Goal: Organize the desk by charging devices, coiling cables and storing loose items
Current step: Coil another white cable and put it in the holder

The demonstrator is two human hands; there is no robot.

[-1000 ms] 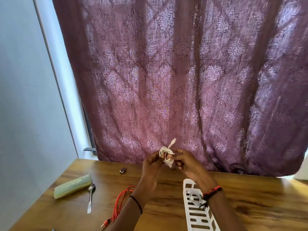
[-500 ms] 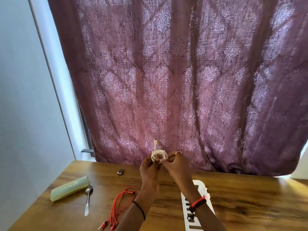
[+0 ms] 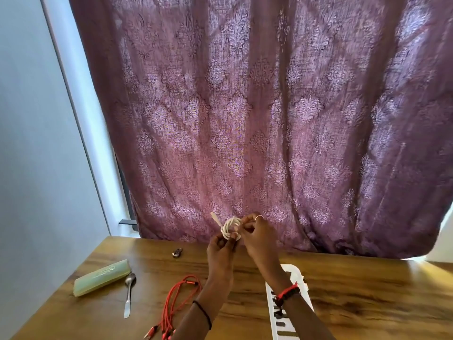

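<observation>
White cable almost bundled, most of the tidying left

Head view: the thin white charging cable [image 3: 230, 228], wound into a small tight coil, is held in the air above the far side of the brown wooden table [image 3: 367, 303]. The left hand [image 3: 220, 250] pinches the coil's lower edge with curled fingers. The right hand [image 3: 257, 238] grips its right side, fingers curled round the loops. One plug end sticks up to the left, so the coil looks not yet secured.

Much seems left to do. A long red cable [image 3: 180, 298] lies in loose strands beside the left forearm. A pale green translucent oblong case [image 3: 101, 280], a metal spoon [image 3: 129, 294] and a small dark object [image 3: 177, 252] lie unstored on the left. A white slotted plastic tray [image 3: 291, 269] lies under the right forearm, its contents mostly hidden.
</observation>
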